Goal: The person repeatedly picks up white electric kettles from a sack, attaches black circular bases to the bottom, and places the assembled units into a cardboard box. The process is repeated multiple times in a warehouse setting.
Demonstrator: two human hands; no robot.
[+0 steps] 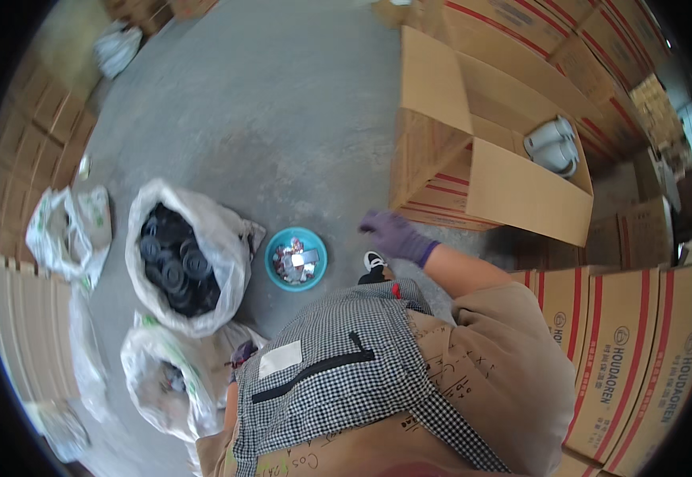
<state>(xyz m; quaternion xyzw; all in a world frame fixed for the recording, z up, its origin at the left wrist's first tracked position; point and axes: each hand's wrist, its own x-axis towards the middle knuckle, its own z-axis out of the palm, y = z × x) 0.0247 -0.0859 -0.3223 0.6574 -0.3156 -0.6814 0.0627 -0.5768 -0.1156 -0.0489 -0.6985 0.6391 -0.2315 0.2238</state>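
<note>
My right hand (pixel 394 236), in a purple knit glove, is held out above the floor near the open carton. Its fingers look loosely curled; the palm faces away, and I see nothing in it. My left hand (pixel 243 354), also gloved, is low at my side, partly hidden by my checked apron (pixel 334 340). It is close to a white plastic sack (pixel 194 387), and whether it holds anything cannot be made out. Between my hands stands a turquoise basin (pixel 271 274) with small shiny wrapped pieces and a phone-like flat object (pixel 306 258) in it.
A large open carton (pixel 524 191) at right holds grey jugs (pixel 553 146). Left of the basin stands a white sack (pixel 143 274) of black round lids (pixel 173 275). Striped cartons (pixel 611 358) are stacked along the right. A knotted plastic bag (pixel 95 220) sits at far left.
</note>
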